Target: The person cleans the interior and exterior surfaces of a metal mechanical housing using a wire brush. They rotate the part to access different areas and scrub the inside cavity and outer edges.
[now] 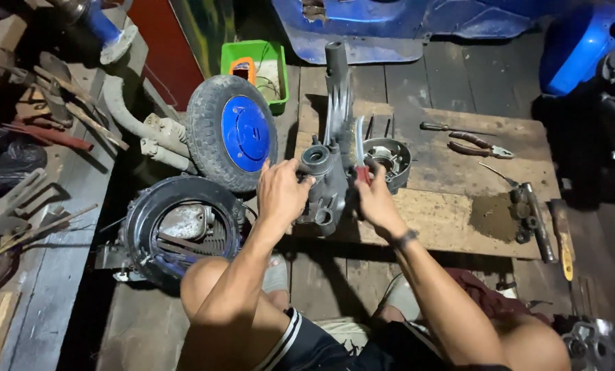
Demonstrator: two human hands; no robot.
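Only the head view to go on here, looking straight down. My left hand (280, 194) is wrapped around the grey engine casing (326, 180), fingers closed on its upper left edge near the round bearing bore. The casing stands upright on the wooden board (452, 213) that's serving as a worktop on the floor, with its long neck pointing away from me. My right hand (376, 199) is closed on a red-handled tool (361, 161), probably a screwdriver, shaft pointing up along the casing's right side. I can't tell where the tip actually sits.

My take on doing this bit well: keep the left hand clamped firm so the casing doesn't rock on the board, and keep the tool square to whatever it's working on so it doesn't slip into the alloy.

Other stuff around: round stator plate (388, 159) just behind the casing, pliers (478, 145) well off to the right, small blue-hubbed wheel (233, 134) to the left, and a green tray (256, 69) behind that.
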